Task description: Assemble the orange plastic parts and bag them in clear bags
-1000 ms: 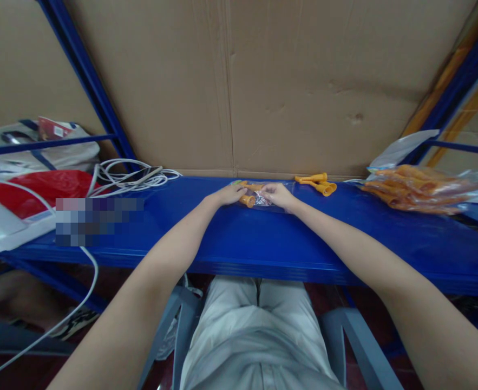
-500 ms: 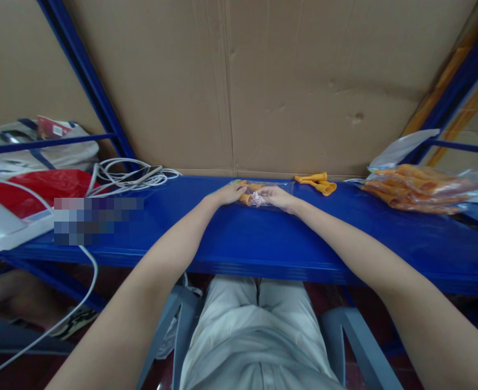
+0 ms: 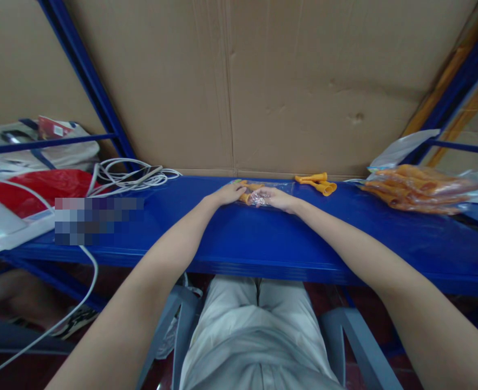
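Note:
A clear plastic bag [image 3: 284, 188] with orange funnel-ended plastic pieces [image 3: 255, 186] in it lies flat near the back of the blue shelf top. My left hand [image 3: 229, 194] grips the bag's left end, its fingers over the plastic. Across the bag's right part lies my right hand [image 3: 276, 198], thumb and fingers closed on the crinkled film. Glare on the film and my fingers hide part of the contents. Just right of my right hand, loose orange funnel-ended pieces [image 3: 318, 183] rest on the shelf.
A larger clear bag of orange pieces [image 3: 413, 187] sits at the right. On the left are coiled white cables [image 3: 141, 176], a red bag [image 3: 56, 184] and a white power strip [image 3: 23, 230]. Cardboard [image 3: 263, 97] walls the back. Another person's leg [image 3: 19, 298] shows at lower left.
My right fingers have shifted slightly and spread further over the bag's film, covering more of the bunched shiny plastic. My left hand has stayed in place.

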Demonstrator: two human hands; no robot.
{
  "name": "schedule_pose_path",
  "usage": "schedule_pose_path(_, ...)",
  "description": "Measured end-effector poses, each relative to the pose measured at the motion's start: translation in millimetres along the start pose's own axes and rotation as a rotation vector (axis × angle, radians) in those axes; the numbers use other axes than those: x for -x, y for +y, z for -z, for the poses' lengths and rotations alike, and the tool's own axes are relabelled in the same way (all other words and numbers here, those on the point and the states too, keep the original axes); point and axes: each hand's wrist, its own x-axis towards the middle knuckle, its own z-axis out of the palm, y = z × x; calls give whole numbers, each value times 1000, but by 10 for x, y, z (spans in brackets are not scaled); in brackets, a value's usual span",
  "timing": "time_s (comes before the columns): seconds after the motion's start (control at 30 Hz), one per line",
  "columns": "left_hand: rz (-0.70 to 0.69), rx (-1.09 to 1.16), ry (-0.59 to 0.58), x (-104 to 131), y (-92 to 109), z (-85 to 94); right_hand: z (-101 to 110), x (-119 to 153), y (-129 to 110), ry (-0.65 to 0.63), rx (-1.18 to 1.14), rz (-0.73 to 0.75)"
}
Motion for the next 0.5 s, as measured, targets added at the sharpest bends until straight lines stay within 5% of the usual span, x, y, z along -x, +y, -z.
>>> schedule_pose_path(0.13,-1,25,-9,-33,-34,-13,-22,-19,11,44,-12,-11)
schedule_pose_path(0.27,0,64,-16,-71,-83,-23,21,-52,-17,249,118,-63)
schedule_pose_path(0.5,100,14,68,-109,-328,-27,539,-1,-105,601,533,-139)
